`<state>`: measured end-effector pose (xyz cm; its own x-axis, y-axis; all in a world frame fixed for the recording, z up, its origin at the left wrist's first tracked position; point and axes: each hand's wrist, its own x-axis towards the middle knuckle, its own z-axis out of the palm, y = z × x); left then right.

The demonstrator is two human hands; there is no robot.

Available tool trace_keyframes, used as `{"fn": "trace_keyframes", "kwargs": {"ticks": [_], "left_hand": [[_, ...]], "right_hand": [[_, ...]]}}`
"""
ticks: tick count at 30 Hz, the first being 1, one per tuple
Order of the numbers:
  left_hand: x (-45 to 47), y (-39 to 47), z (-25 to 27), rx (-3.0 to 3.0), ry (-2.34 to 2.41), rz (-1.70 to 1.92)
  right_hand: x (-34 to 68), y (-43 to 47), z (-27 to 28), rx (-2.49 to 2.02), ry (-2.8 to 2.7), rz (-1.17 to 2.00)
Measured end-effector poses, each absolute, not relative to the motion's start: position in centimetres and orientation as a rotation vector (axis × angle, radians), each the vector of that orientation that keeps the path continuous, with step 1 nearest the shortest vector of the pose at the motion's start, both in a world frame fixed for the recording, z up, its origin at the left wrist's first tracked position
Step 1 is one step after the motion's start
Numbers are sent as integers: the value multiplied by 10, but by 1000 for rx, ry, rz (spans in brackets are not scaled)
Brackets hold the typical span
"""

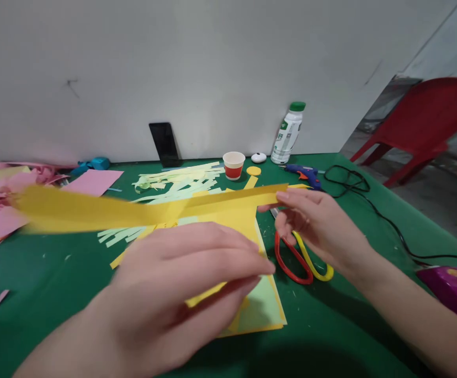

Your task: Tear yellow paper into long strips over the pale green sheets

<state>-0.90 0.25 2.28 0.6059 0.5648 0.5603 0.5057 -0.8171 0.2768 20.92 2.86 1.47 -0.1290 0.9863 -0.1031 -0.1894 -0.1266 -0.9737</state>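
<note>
My right hand (310, 215) pinches the right end of a long yellow paper strip (212, 203) between thumb and fingers. The strip has a lengthwise crease, and its left end is blurred in the air. My left hand (189, 289) is in front of the strip, with fingers together and thumb tip close under them; nothing shows sticking out of its fingertips. Below it lie yellow and pale green paper sheets (265, 304), partly covered by the hand. A pair of scissors (294, 262) with red and yellow handles lies beneath my right hand, blades mostly hidden.
Pale green strips (189, 184), a paper cup (233, 167), a yellow disc (254, 171), a white case (258, 157), a bottle (288, 134) and a phone (165, 144) are at the back. A blue glue gun (303, 172) with black cord is right; pink paper (94, 182) is left.
</note>
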Motion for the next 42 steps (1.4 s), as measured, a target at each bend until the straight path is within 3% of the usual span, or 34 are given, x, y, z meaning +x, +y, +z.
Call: {"fn": "trace_keyframes", "kwargs": {"ticks": [5,11,18,22,29,35,42], "left_hand": [[29,0,37,3016,799,1263],[24,17,23,3097,838,1325],[27,16,27,3053,765,1473],[26,16,26,3052,751,1460],[23,12,23,3223,658,1390],[23,18,22,3087,843,1395],[12,32,31,2710,1049,1232]], "right_hand": [[192,2,14,-900,-1178,1649],[194,-6,15,-862,-1348,1581],[195,-7,16,-973,-1688,1001],[198,-4,15,-907,-1716,517],[204,1,17,-762,-2008,1],[211,5,23,-836,-2010,-192],[237,16,33,-1098,-1772,-76]]}}
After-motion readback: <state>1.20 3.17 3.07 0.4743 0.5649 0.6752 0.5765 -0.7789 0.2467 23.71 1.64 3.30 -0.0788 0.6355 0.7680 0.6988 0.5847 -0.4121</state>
